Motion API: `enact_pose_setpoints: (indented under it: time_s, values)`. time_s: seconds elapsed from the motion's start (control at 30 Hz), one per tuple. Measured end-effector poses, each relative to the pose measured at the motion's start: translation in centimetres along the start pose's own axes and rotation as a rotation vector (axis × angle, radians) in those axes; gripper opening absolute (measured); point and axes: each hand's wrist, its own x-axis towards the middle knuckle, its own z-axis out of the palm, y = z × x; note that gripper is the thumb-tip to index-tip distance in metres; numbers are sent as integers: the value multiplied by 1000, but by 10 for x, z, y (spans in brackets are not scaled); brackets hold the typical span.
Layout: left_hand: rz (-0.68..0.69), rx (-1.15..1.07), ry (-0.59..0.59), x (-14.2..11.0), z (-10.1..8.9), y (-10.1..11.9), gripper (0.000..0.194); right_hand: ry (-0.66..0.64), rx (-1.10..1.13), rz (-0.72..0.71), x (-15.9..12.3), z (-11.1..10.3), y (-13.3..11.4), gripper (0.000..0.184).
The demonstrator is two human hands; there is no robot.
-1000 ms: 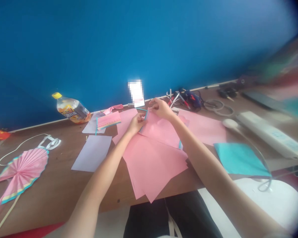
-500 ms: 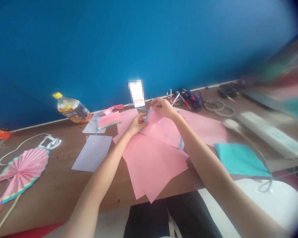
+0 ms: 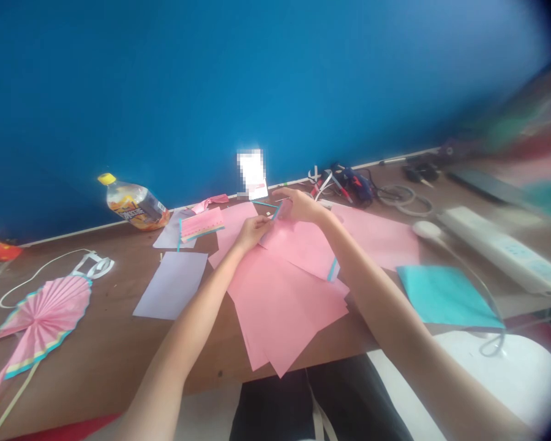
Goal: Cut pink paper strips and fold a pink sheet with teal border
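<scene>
A sheet of pink paper (image 3: 310, 242) with a blue strip along its edges lies on other pink sheets (image 3: 280, 306) on the table. My left hand (image 3: 254, 233) is closed on its left edge, thumb and fingers pinching near the blue strip. At the far end of that same edge is my right hand (image 3: 300, 206), index finger stretched to the left and the other fingers bent at the paper. The folded edge between the hands is raised. My right hand partly hides the top corner.
A pleated pink fan (image 3: 50, 312) lies at left. Behind the pale purple sheets (image 3: 172, 285) and small pink folded strip (image 3: 202, 223), a tilted bottle (image 3: 135, 205) leans near the wall. At right are turquoise paper (image 3: 445, 296), a power strip (image 3: 505, 248), a cable and a tape roll (image 3: 397, 195).
My right hand has shifted slightly; its index finger, bent before, now stretches left past the paper's corner. My left hand has moved little and keeps its pinch on the edge.
</scene>
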Motion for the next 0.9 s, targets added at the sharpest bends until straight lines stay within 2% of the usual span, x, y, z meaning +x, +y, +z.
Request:
enact_pose_setpoints:
  time_s: [0.3, 0.5, 0.63, 0.9]
  values:
    - [30, 76, -24, -3, 4, 3, 35, -92, 11, -26, 1, 0, -1, 60]
    - [1, 134, -33, -8, 5, 7, 28, -63, 32, 13, 3, 7, -1, 55]
    - [39, 175, -27, -6, 5, 8, 27, -33, 24, 37, 3, 9, 0, 49]
    - [78, 202, -56, -5, 2, 9, 28, -69, 82, 40, 4, 12, 5, 46]
